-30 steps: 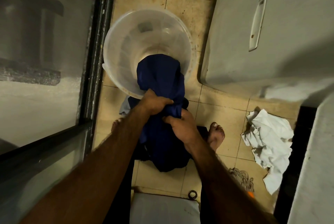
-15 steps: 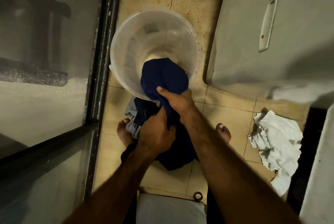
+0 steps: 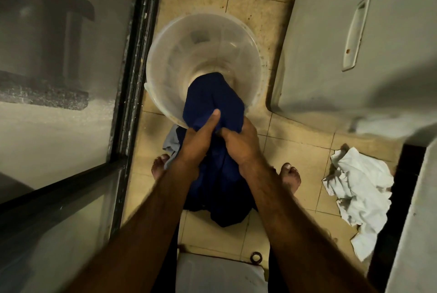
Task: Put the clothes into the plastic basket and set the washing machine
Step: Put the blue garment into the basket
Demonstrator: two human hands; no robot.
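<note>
A clear round plastic basket point(image 3: 165, 60) stands on the tiled floor ahead of my feet. A dark blue garment point(image 3: 212, 96) hangs over its near rim, its upper end inside the basket and its lower end trailing to the floor. My left hand point(image 3: 197, 141) and my right hand point(image 3: 241, 146) both grip the garment side by side just below the rim. A grey cloth point(image 3: 171, 143) peeks out behind my left hand. The white washing machine point(image 3: 354, 56) stands to the right of the basket.
A crumpled white cloth point(image 3: 359, 188) lies on the floor at right, beside a dark gap and a pale wall. A black-framed glass door point(image 3: 132, 79) runs along the left. A white object point(image 3: 217, 273) sits at the bottom edge near a small dark ring point(image 3: 256, 257).
My left hand has come back up from lower on the garment and grips beside the right at the rim. More blue cloth lies inside the basket than a second ago.
</note>
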